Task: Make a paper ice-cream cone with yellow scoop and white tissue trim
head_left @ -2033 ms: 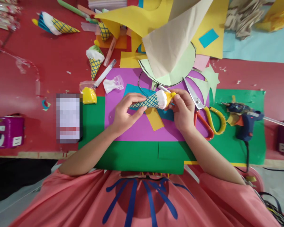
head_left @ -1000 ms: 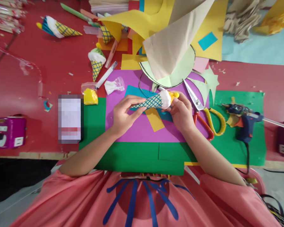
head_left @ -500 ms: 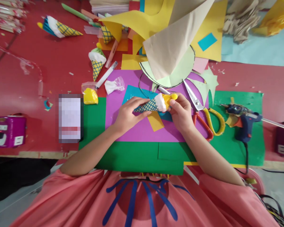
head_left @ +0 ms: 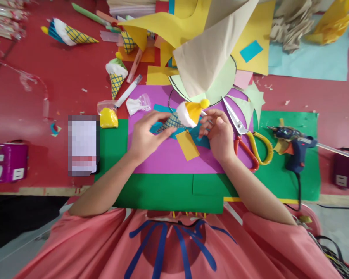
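A paper ice cream cone point(head_left: 184, 115) with a blue-green checked cone, a white band, a yellow top and a yellow ball points up to the right. My left hand point(head_left: 147, 133) is closed round its narrow end, thumb below and fingers above. Just right of the cone, my right hand point(head_left: 218, 133) is apart from it, its fingers loosely curled and spread with nothing seen in them. Beneath lie a blue paper piece point(head_left: 202, 137) and a yellow paper strip point(head_left: 187, 145) on a purple sheet point(head_left: 151, 162). Scissors point(head_left: 241, 131) with red and yellow handles rest beside my right hand.
A hot glue gun point(head_left: 297, 149) lies on the green sheet point(head_left: 279, 186) at the right. Bags of yellow clay point(head_left: 108, 118) and white clay point(head_left: 136, 104) lie left. Finished cones point(head_left: 116, 77) sit further back. A phone point(head_left: 83, 145) lies left; a beige paper cone point(head_left: 212, 54) stands behind.
My right hand has let go of the cone's yellow top and moved slightly down with fingers spreading. My left hand has shifted left and tilted the cone upward.
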Tool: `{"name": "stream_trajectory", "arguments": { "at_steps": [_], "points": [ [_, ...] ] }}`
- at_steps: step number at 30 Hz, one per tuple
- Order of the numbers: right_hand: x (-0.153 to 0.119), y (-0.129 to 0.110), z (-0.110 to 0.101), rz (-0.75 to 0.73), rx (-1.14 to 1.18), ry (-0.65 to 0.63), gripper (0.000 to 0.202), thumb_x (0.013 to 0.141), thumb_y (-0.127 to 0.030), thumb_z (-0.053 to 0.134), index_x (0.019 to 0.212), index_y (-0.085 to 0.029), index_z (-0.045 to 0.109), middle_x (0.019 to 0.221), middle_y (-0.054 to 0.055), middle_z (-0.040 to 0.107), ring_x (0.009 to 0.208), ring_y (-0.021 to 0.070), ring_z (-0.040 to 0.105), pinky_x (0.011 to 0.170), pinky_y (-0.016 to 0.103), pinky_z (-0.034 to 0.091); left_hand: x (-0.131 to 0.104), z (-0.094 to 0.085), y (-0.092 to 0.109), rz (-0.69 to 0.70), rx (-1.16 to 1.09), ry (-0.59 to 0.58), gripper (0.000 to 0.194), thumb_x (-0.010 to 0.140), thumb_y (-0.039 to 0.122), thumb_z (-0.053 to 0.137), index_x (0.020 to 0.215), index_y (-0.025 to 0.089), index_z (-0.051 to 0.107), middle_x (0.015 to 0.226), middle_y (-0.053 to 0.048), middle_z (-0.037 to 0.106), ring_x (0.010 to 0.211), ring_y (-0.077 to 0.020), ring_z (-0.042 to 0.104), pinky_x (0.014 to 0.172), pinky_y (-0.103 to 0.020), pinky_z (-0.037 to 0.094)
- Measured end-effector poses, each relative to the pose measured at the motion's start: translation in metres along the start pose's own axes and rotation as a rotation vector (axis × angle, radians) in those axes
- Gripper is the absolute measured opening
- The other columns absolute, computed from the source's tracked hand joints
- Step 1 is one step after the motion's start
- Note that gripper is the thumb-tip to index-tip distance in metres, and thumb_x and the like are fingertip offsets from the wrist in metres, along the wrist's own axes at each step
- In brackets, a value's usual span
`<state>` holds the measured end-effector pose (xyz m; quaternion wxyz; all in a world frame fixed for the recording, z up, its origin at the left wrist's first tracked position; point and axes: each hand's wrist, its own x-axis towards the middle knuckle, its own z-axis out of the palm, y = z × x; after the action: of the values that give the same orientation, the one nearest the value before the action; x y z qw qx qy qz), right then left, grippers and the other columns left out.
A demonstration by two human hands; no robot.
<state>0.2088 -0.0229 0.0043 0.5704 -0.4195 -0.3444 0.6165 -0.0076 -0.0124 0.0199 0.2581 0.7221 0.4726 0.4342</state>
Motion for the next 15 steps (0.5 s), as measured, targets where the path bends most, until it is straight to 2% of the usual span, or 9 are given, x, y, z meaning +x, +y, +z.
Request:
{"name": "stream_trajectory", "arguments": {
  "at_steps": [2,3,5,9,11,13,15],
  "points": [
    [0.0,0.0,0.0,0.015,-0.02,-0.001,0.029,0.081,-0.049,0.064,0.097,-0.025,0.061,0.083,-0.002,0.06,0.057,0.0085,0.057,0.049,0.023,0.049,0.008,-0.014,-0.006,-0.057,-0.074,0.102,0.028,0.082,0.04,0.077,0.106,0.027,0.069,0.099,0.002,0.075,0.087,-0.0146,0.069,0.081,-0.033,0.061],
    [0.0,0.0,0.0,0.022,-0.03,-0.002,0.028,0.082,-0.048,0.063,0.098,-0.025,0.06,0.084,-0.002,0.059,0.058,0.0085,0.057,0.05,0.023,0.05,0.013,-0.024,-0.011,-0.053,-0.121,0.145,0.033,0.078,0.043,0.08,0.106,0.029,0.07,0.097,0.003,0.075,0.084,-0.0146,0.069,0.078,-0.034,0.062],
    [0.0,0.0,-0.001,0.025,-0.042,-0.006,0.026,0.083,-0.046,0.062,0.099,-0.025,0.06,0.086,-0.002,0.06,0.059,0.0085,0.057,0.051,0.023,0.05,0.024,-0.05,-0.024,-0.134,-0.164,0.09,0.037,0.072,0.045,0.085,0.103,0.03,0.072,0.095,0.004,0.076,0.082,-0.0158,0.068,0.077,-0.038,0.062],
    [-0.002,0.003,-0.003,0.017,-0.052,-0.028,0.021,0.086,-0.04,0.062,0.1,-0.025,0.062,0.085,-0.002,0.062,0.059,0.008,0.059,0.052,0.022,0.051,0.049,-0.109,-0.062,-0.287,-0.03,0.192,0.051,0.061,0.054,0.089,0.1,0.026,0.072,0.1,0.001,0.076,0.092,-0.0207,0.067,0.098,-0.055,0.055],
    [-0.002,0.005,-0.004,0.011,-0.061,-0.058,0.015,0.087,-0.035,0.063,0.098,-0.024,0.064,0.08,-0.003,0.063,0.057,0.0075,0.058,0.052,0.022,0.05,0.058,-0.132,-0.085,-0.344,0.081,0.265,0.055,0.056,0.06,0.089,0.095,0.024,0.072,0.097,0.001,0.075,0.093,-0.0208,0.065,0.105,-0.059,0.051],
    [-0.002,0.006,-0.005,0.001,-0.084,-0.087,0.009,0.088,-0.032,0.064,0.091,-0.023,0.065,0.072,-0.004,0.063,0.054,0.007,0.058,0.052,0.021,0.049,0.066,-0.147,-0.11,-0.428,0.157,0.305,0.055,0.057,0.06,0.088,0.093,0.024,0.069,0.097,0.003,0.075,0.093,-0.0197,0.063,0.107,-0.061,0.048],
    [-0.002,0.006,-0.005,-0.007,-0.118,-0.101,0.011,0.089,-0.033,0.065,0.084,-0.022,0.065,0.066,-0.005,0.062,0.052,0.0068,0.057,0.051,0.021,0.047,0.073,-0.153,-0.132,-0.529,0.216,0.303,0.051,0.06,0.06,0.087,0.09,0.024,0.067,0.092,0.005,0.074,0.089,-0.0172,0.06,0.107,-0.062,0.048]
  ]
}}
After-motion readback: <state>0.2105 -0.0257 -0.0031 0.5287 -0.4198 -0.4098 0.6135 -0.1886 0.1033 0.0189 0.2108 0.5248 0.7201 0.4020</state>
